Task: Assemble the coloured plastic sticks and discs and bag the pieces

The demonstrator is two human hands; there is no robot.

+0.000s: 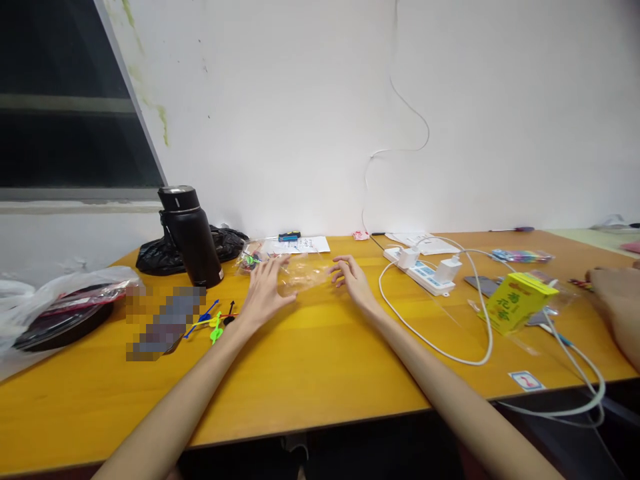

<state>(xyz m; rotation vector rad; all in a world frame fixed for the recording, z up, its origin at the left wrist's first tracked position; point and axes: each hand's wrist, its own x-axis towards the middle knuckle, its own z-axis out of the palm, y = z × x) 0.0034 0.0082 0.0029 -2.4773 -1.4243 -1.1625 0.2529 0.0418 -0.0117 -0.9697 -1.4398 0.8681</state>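
A clear plastic bag [306,279] lies on the yellow table between my hands. My left hand [267,293] reaches over its left side, fingers stretched out and the thumb apart. At the bag's right edge is my right hand [354,283], its fingers loosely bent and apart; whether they touch the plastic I cannot tell. Neither hand grips anything. Behind my left fingers, partly hidden, sits another clear bag with small coloured pieces [249,259]. Several small plastic arrow-shaped pieces [216,327], in green, blue, yellow and black, lie left of my left wrist.
A black bottle [193,243] stands at the left, near a blurred-out phone-like object [170,323]. To the right are a white power strip [423,272] with looping cables and a yellow-green carton [520,303]. Another person's hand [617,300] is at the far right.
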